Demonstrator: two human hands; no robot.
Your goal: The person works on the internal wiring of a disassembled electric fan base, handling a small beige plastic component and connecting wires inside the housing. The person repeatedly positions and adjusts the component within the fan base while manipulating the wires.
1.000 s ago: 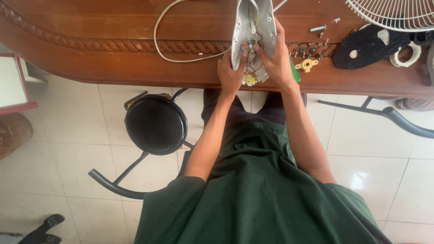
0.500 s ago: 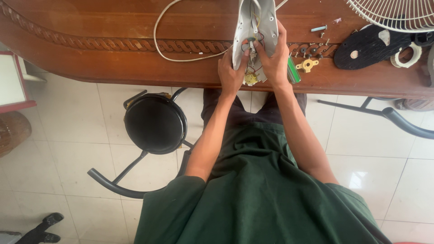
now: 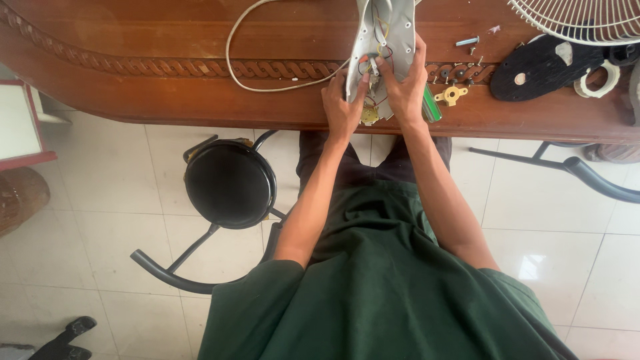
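**Both hands on the opened grey housing, grip barely changed**

We see the left hand [image 3: 343, 107] and the right hand [image 3: 403, 87] clasped around the lower end of a grey plastic housing [image 3: 393, 27] that stands tilted on the wooden table [image 3: 167, 60], its open side facing us with coloured wires [image 3: 379, 30] showing inside. The left hand's fingers [image 3: 360, 83] are pressed together along the housing's left edge, the thumb tip reaching in toward the wiring. The right hand's fingers wrap the right edge, and its thumb [image 3: 380, 67] presses into the opening just beside the left thumb. Whether either thumb actually pinches a wire we cannot tell.

Against the picture from half a second ago, we find little altered: the housing sits in the same spot near the table's front edge, and both hands keep the same hold. Compared with one second ago, the right hand has shifted slightly up the housing's side.

A white cord [image 3: 267, 67] loops from the housing across the table to the left. A green-handled tool [image 3: 431, 110] lies just beside the right wrist, a brass piece [image 3: 451, 95] near it, and loose screws [image 3: 467, 43] beyond. Farther right lie a black base plate [image 3: 540, 67] and a white fan grille [image 3: 580, 20]. A black round stool [image 3: 230, 183] stands on the tiled floor to our left.
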